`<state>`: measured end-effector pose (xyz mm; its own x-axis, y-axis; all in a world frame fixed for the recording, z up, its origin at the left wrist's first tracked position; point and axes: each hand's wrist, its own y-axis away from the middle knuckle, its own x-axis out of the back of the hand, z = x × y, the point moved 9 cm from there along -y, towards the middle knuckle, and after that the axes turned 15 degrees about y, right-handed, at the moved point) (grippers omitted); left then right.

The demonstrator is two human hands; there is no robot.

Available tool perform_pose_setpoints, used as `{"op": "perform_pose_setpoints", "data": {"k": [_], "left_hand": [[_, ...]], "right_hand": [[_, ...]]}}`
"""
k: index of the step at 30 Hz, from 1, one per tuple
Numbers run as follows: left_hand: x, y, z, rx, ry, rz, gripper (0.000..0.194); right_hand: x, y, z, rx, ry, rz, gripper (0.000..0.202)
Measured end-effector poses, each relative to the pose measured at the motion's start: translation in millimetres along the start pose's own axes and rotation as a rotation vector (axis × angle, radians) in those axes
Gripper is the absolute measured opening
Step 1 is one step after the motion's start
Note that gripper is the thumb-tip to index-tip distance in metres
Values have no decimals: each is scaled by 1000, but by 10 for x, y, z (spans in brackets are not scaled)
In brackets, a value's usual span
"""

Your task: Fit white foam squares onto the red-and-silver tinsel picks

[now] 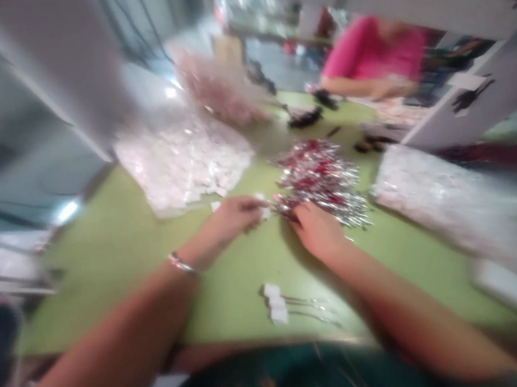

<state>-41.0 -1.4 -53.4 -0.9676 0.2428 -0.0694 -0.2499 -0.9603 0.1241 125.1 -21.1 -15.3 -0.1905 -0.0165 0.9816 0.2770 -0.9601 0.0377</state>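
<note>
The left hand (238, 215) and the right hand (318, 229) work close together over the green table (114, 249), and the small white piece (264, 208) is at the fingertips of the left one, just beside the pile of silver and red strands (317, 177). From here, I think the main danger is tangling: the thin strands lie across each other in a thick heap, so pulling one of them could drag several neighbours out with it. Also the white piece may slip away, because it is very small and only its edge seems to be gripped. The three or so tagged strands (276, 304) lie near the front edge of the table, below the hands; a forearm that sweeps low could push them off. The bag of white pieces (189, 164) lies with loose pieces at its near side, therefore a knock of the left hand could scatter them. About the fingers: those of the left hand are nearly closed, thumb and forefinger brought together on the white piece in a pinch. Those of the right hand are bent downward and touch the near edge of the pile; because of the blur, I cannot tell how far they are open, or whether they have hold of a strand.
</note>
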Motion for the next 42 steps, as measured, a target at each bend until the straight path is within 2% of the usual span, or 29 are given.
{"op": "perform_pose_setpoints", "data": {"k": [6,10,12,16,18,24,28,35,39,42], "left_hand": [[-16,-23,-67,6,-125,-13,28],[16,-25,-41,22,-129,42,28],[24,-17,3,19,-120,61,27],[-1,12,74,14,-76,59,25],[-35,22,73,22,-10,35,24],[-165,36,-53,97,294,-62,30],[-259,73,-76,115,317,-139,29],[-294,107,-61,137,362,-157,28],[-295,100,-63,118,379,-157,28],[-294,94,-47,71,329,-171,26]], "right_hand": [[-2,18,-17,73,-51,40,15],[76,9,-38,131,-87,157,20],[114,6,-146,199,-50,200,19],[76,-6,-374,326,45,184,21],[97,-6,-359,316,17,208,21],[374,136,-59,269,-379,392,20],[332,154,3,207,-350,297,21],[290,154,10,177,-382,225,22],[192,134,-46,193,-523,54,25],[116,134,-67,143,-678,-117,29]]}}
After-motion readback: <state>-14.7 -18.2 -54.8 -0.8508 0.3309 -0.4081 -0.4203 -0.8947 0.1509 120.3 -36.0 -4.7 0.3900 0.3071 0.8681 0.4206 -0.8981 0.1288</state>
